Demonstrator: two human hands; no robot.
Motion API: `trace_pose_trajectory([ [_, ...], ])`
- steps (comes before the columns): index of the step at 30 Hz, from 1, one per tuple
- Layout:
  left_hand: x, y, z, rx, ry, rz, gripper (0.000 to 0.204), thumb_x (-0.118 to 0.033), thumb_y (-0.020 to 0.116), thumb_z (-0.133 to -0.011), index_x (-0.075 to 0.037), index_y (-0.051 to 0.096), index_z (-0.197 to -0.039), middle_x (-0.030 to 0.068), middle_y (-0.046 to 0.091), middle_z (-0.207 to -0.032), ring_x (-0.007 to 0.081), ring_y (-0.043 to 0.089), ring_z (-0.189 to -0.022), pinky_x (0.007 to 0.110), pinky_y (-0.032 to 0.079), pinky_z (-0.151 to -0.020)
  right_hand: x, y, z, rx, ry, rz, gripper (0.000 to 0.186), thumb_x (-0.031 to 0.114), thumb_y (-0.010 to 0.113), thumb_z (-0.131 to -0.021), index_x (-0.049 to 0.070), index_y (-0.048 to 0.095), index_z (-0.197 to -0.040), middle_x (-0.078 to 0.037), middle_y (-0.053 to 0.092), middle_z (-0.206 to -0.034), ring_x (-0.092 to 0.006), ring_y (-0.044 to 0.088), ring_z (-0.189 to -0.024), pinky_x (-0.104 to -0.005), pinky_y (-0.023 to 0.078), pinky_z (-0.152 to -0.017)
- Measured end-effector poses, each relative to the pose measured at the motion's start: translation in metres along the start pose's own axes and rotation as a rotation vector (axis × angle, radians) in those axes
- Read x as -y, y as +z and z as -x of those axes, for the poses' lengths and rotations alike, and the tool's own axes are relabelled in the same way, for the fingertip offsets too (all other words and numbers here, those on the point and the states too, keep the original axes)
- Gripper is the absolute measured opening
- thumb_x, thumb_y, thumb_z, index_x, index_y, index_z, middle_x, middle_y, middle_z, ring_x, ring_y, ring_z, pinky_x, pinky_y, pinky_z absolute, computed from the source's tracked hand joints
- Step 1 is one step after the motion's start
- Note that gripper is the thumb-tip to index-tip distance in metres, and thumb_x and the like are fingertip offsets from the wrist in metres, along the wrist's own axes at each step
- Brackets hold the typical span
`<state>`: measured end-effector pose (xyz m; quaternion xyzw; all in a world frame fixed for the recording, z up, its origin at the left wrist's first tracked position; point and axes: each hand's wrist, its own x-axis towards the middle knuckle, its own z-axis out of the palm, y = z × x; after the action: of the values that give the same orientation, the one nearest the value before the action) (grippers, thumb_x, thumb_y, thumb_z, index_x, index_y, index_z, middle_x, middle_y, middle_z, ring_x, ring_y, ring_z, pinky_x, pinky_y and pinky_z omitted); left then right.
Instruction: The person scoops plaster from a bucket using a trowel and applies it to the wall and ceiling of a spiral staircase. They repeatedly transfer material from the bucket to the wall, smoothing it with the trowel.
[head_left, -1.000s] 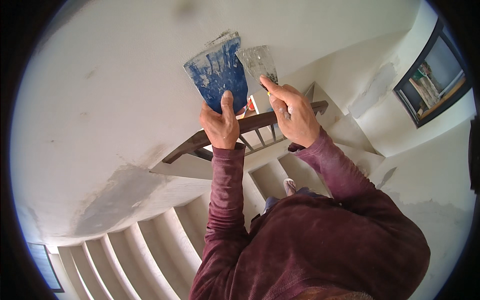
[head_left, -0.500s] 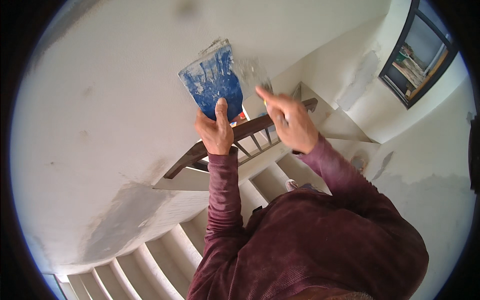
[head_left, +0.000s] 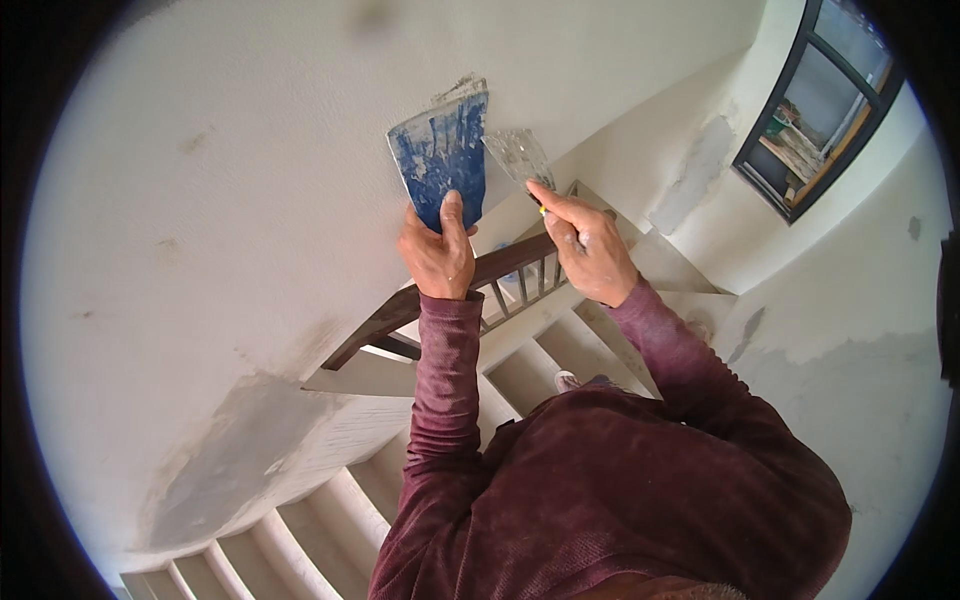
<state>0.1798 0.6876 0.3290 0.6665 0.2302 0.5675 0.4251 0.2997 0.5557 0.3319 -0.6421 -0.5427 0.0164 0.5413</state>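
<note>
My left hand [head_left: 436,258] grips a blue, putty-smeared flat scraper [head_left: 434,160], thumb on its face and top edge at a pale wall [head_left: 200,200]; grey smears show at that edge. In my right hand [head_left: 592,252] is a narrower putty knife [head_left: 517,152] with a grey-caked blade, its tip beside the blue scraper's right edge. My index finger lies along the knife toward the blade, and a small bit of yellow shows at the handle. Whether the two tools touch is hard to tell.
Curved stairs [head_left: 312,545] run below, with a foot [head_left: 566,382] on a step. A dark wooden handrail [head_left: 378,325] with balusters crosses behind my hands. A dark-framed window [head_left: 815,105] is upper right. Grey patches [head_left: 215,460] mark the walls.
My right hand and knife sit somewhat lower than a second ago; the knife was blurred with motion half a second ago. The view has shifted, moving the window up and left.
</note>
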Motion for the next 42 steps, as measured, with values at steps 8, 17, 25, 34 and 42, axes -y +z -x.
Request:
trace_pose_trajectory([
  [8,0.002,0.002,-0.001,-0.040,0.015,-0.032,0.025,-0.014,0.060,-0.092,0.010,0.059,-0.099,0.0151,0.067,-0.079,0.0153,0.066,-0.065,0.029,0.058,-0.054,-0.013,0.031,0.013,-0.105,0.055,-0.067,0.037,0.008,0.050,-0.095,0.006,0.055,-0.132,-0.013,0.063,-0.095,-0.0165,0.053,-0.076,-0.0286,0.046,-0.076],
  [17,0.019,0.003,-0.004,-0.065,0.097,-0.130,0.021,-0.011,0.060,-0.091,0.009,0.060,-0.099,0.0120,0.067,-0.078,0.0136,0.064,-0.065,0.028,0.054,-0.055,-0.011,0.044,0.008,-0.174,-0.039,-0.039,0.049,-0.004,0.051,-0.087,0.008,0.053,-0.134,-0.007,0.050,-0.072,-0.0174,0.048,-0.064,-0.0311,0.045,-0.064],
  [25,0.019,0.004,-0.007,-0.055,0.123,-0.081,0.020,-0.010,0.061,-0.091,0.009,0.061,-0.098,0.0126,0.068,-0.075,0.0131,0.063,-0.062,0.027,0.051,-0.056,-0.021,0.036,0.001,-0.209,-0.056,-0.044,0.047,-0.004,0.049,-0.088,0.007,0.054,-0.133,-0.007,0.050,-0.072,-0.0167,0.045,-0.063,-0.0298,0.043,-0.061],
  [34,0.011,0.006,-0.002,-0.060,0.050,-0.063,0.024,-0.014,0.062,-0.092,0.009,0.061,-0.096,0.0121,0.067,-0.072,0.0129,0.064,-0.060,0.027,0.055,-0.053,-0.005,0.041,0.008,-0.158,-0.113,-0.091,0.046,-0.004,0.050,-0.088,0.008,0.054,-0.133,-0.008,0.049,-0.073,-0.0164,0.044,-0.062,-0.0291,0.042,-0.060],
  [42,0.007,0.004,-0.003,-0.062,-0.002,0.007,0.024,-0.015,0.062,-0.091,0.010,0.061,-0.095,0.0122,0.067,-0.074,0.0124,0.064,-0.061,0.028,0.056,-0.053,0.013,0.032,0.004,-0.076,-0.128,-0.023,0.045,-0.003,0.049,-0.089,0.006,0.054,-0.133,-0.008,0.047,-0.072,-0.0173,0.041,-0.063,-0.0308,0.041,-0.062],
])
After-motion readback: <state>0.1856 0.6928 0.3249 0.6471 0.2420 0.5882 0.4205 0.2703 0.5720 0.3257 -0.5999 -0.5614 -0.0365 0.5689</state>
